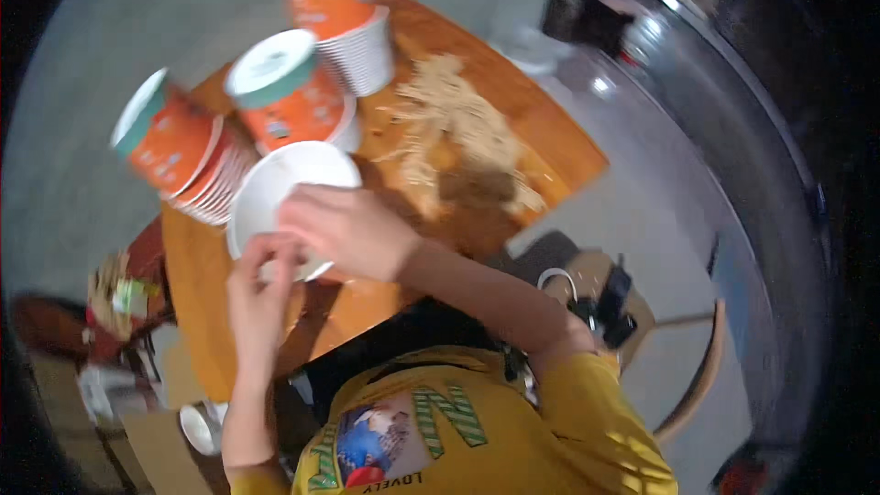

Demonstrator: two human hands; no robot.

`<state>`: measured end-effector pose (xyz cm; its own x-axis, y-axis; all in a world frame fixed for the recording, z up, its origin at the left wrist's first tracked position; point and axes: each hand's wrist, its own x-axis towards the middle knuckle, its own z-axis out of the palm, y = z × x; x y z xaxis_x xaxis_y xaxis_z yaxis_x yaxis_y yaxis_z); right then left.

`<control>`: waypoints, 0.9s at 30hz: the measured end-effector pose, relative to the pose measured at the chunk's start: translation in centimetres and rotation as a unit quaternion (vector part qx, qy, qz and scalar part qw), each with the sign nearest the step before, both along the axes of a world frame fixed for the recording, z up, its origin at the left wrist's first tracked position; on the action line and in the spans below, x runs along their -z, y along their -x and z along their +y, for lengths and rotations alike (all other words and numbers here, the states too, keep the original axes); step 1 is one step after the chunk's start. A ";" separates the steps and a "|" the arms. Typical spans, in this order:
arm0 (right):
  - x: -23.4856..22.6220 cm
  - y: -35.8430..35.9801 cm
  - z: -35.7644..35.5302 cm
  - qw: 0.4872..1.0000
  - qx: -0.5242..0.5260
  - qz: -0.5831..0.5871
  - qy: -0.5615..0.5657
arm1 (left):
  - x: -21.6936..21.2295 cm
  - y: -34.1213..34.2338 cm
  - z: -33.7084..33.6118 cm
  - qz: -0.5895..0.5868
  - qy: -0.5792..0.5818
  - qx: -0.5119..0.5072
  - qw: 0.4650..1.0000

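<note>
**Both hands on a white bowl over a wooden tabletop**

Wooden tabletop (513, 110), orange-brown, set against pale grey floor. At centre, white bowl (284, 185), tilted, rim toward the camera. Right hand (344, 231) curled over the bowl's lower rim at 5 o'clock, fingers closed on it. Left hand (261, 289) pinching the same rim from 6 o'clock, thumb and fingertips together. Three orange cups with teal lids (289, 92) from 9 to 12 o'clock of the bowl, each seated in a ribbed white cup. Heap of pale shredded strands (458, 124) at 2 o'clock.
</note>
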<state>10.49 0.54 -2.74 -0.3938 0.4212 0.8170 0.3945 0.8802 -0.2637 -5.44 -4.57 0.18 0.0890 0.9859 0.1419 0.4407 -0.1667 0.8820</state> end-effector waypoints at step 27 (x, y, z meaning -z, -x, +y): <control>1.7 4.3 -1.5 0.969 0.226 0.096 -0.016 | 2.3 5.0 -0.1 0.124 0.054 -0.004 0.991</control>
